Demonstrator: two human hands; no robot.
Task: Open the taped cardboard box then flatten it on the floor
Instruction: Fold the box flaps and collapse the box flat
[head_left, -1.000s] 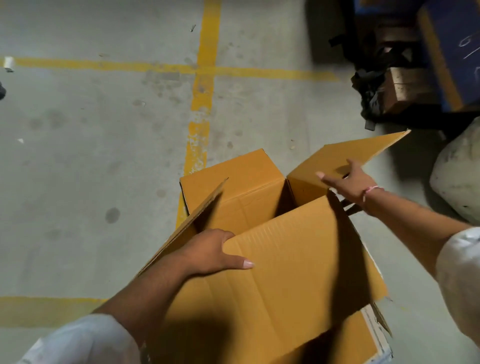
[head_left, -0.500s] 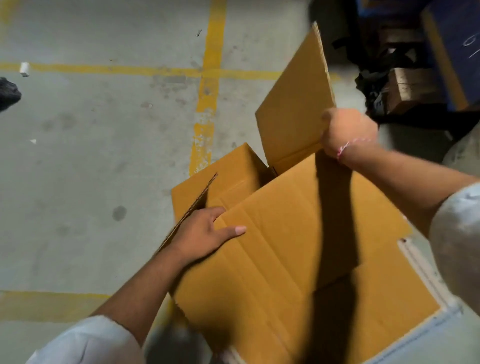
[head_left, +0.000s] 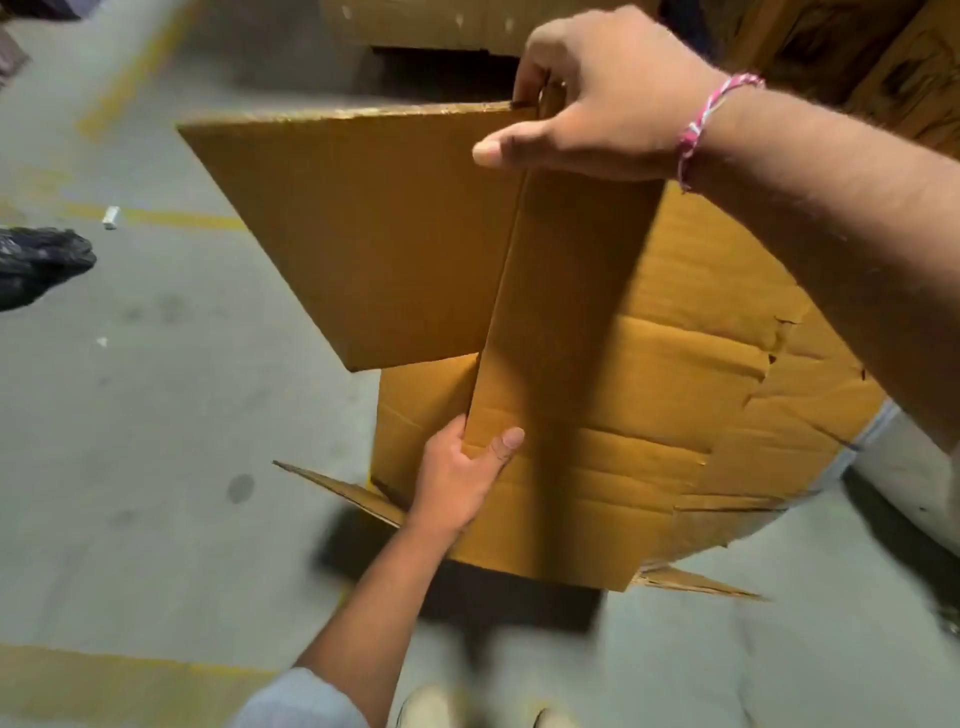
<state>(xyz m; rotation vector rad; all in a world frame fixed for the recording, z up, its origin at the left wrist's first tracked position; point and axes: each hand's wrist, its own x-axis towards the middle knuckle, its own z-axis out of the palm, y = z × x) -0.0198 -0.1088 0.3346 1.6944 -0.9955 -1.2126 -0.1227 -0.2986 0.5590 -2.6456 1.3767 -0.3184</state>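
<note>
The brown cardboard box (head_left: 613, 395) is opened out and folded nearly flat, held upright in the air above the grey concrete floor (head_left: 156, 415). My right hand (head_left: 597, 98), with a pink and white thread on its wrist, pinches the box's top edge where a large flap (head_left: 374, 234) sticks out to the left. My left hand (head_left: 462, 478) grips the lower part of the same vertical fold, thumb on the front face. Loose flaps jut out at the bottom left and bottom right. A strip of pale tape (head_left: 878, 426) shows on the torn right edge.
Yellow lines (head_left: 156, 218) cross the floor. A black bag (head_left: 36, 265) lies at the left edge, with a small white scrap (head_left: 110, 217) near it. Stacked cardboard boxes (head_left: 441, 21) stand at the back. My shoes (head_left: 431, 706) are below the box.
The box has been lifted off the floor and collapsed from an open shape to nearly flat. My right hand rose to the top edge. My left hand shifted from the panel face to the fold.
</note>
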